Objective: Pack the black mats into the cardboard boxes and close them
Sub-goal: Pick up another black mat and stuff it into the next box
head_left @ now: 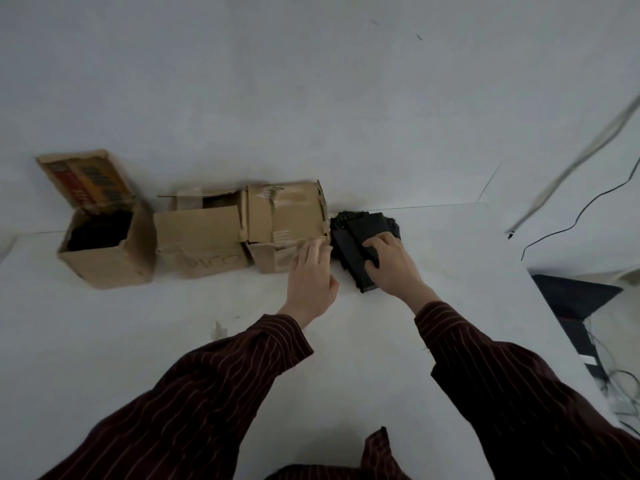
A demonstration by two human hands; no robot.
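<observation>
1. Standing at the far left of the white table (173,341), close to the wall (311,98), the left box (107,261) is open. Its printed lid flap (86,178) is tilted up and back, and a dark mass fills the inside; whether it is mats cannot be told.
2. The middle box (201,237) touches the left box's side. A brown flap covers most of its top, and a gap at the back shows something dark inside. Faint letters are printed on its front wall.
3. The right box (287,216) stands against the middle one with its creased top flaps folded flat over the opening, so its contents are hidden.
4. The left hand (311,271) lies against the right box's near right corner, fingers straight and relaxed, their tips touching the cardboard and grasping nothing.
5. The black mats (353,244) lie in a loose stack on the table, just beside the right box's right wall, outside every box.
6. The right hand (391,265) rests on top of that stack, fingers curled over the mats and thumb tucked at their near edge, gripping them.
7. Both arms wear dark red striped sleeves (207,393).
8. Past the table's right edge, a thin black cable (581,209) hangs along the wall above a dark, angular object (575,296) on the floor.
</observation>
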